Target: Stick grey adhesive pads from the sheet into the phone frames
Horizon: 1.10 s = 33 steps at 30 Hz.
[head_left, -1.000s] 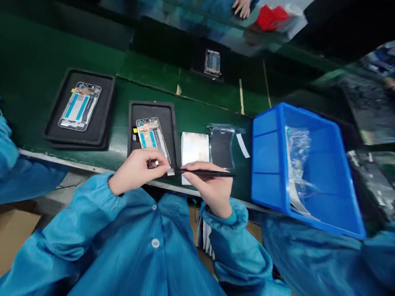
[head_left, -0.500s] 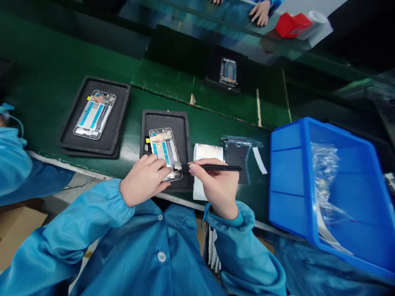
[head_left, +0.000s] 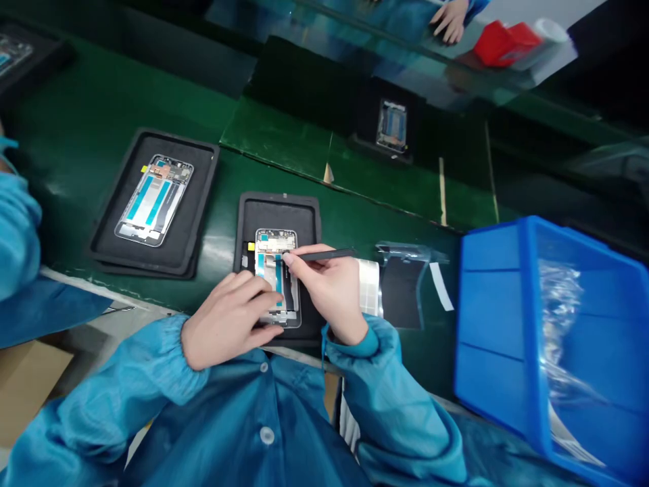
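Note:
An opened phone (head_left: 278, 276), its inner parts and blue strips showing, lies in a black foam tray (head_left: 309, 216). My left hand (head_left: 228, 314) is bent around the phone's lower left part, with fingers on top and the thumb at the bottom edge. In my right hand (head_left: 332, 291) is a pair of black tweezers (head_left: 327, 255), pinched like a pen. Their tip is over the phone's upper right area, partly hidden by my fingers. A yellow tab (head_left: 251, 247) sticks out at the phone's left side.
Left of me, another opened phone (head_left: 155, 199) lies in stacked black trays (head_left: 200, 203). A sheet of stickers (head_left: 370, 287), a dark film in a clear bag (head_left: 403, 287) and a white strip (head_left: 441, 287) are at right, beside a blue bin (head_left: 491, 318). A co-worker's sleeve (head_left: 17, 230) shows at left.
My right hand with the tweezers has moved from the phone's lower right up towards its upper middle. My left hand has shifted slightly down and left. The whole view has tilted a little.

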{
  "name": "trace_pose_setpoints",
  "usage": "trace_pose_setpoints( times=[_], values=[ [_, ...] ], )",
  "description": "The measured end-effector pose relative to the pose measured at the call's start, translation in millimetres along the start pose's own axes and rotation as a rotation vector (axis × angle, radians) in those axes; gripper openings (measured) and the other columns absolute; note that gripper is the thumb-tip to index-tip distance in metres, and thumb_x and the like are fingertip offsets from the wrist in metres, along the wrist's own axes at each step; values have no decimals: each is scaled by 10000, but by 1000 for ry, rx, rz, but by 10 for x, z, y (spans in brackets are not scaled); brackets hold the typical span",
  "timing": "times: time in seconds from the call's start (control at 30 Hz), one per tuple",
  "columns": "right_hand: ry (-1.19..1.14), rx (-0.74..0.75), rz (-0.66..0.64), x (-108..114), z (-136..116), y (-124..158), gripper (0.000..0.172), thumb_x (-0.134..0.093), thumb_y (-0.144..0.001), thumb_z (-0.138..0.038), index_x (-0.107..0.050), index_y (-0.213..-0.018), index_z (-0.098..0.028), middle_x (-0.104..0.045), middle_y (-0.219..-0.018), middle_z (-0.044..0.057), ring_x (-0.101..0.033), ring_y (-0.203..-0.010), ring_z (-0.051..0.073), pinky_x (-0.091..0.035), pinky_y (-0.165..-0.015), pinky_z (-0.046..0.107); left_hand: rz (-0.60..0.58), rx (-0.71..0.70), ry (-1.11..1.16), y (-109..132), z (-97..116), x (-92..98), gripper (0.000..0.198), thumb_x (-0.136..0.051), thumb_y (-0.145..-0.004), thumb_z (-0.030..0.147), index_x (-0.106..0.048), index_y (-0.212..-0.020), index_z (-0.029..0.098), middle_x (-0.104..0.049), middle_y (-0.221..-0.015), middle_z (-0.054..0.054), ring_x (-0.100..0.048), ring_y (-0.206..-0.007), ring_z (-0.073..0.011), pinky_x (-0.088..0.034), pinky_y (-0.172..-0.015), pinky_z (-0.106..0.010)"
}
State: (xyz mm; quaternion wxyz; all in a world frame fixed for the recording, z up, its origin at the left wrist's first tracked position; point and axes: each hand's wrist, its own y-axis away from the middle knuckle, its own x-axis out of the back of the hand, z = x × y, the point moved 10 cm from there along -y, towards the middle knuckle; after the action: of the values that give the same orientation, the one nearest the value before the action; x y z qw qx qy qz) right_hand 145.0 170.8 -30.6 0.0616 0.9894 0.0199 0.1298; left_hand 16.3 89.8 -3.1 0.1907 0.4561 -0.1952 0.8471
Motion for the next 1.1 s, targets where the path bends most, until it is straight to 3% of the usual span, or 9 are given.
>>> trace_pose_setpoints(
  times=[0.13, 0.2, 0.43, 0.87, 1.1],
  values=[
    [-42, -25, -20, -34, 68, -22, 183, -815, -743, -339, -741, -770, -174, -776, -751, 49, -724, -635, 184, -593, -608, 275, 288, 207, -113, 69, -265, 228, 245, -586, -957, 294, -659, -1151, 164, -651, -1018, -90, -552, -921, -229, -466, -796, -382],
    [-46, -33, -15, -30, 98, -25, 183, -820, -737, -337, -743, -775, -175, -774, -736, 47, -723, -620, 181, -593, -596, 271, 343, 242, -141, 83, -322, 238, 263, -590, -950, 288, -658, -1166, 153, -642, -1011, -99, -548, -911, -233, -477, -795, -383],
    [-56, -45, -3, -27, 126, -36, 196, -836, -726, -345, -742, -777, -181, -774, -718, 45, -737, -618, 190, -612, -596, 277, 361, 254, -149, 88, -350, 187, 282, -603, -933, 278, -648, -1187, 162, -631, -1014, -96, -550, -901, -233, -488, -806, -382],
    [20, 1, 6, -8, 50, -24, 187, -823, -748, -357, -750, -775, -187, -779, -726, 49, -730, -600, 189, -596, -544, 274, 249, 295, -163, 59, -337, 165, 298, -551, -957, 265, -596, -1244, 199, -617, -1059, -103, -557, -931, -263, -514, -795, -434],
    [17, 0, 10, -12, 66, -28, 196, -828, -742, -365, -748, -772, -189, -779, -727, 49, -729, -601, 187, -592, -541, 273, 323, 263, -174, 75, -334, 171, 284, -586, -942, 274, -626, -1203, 167, -628, -1019, -101, -541, -897, -244, -500, -787, -411]
  ],
)
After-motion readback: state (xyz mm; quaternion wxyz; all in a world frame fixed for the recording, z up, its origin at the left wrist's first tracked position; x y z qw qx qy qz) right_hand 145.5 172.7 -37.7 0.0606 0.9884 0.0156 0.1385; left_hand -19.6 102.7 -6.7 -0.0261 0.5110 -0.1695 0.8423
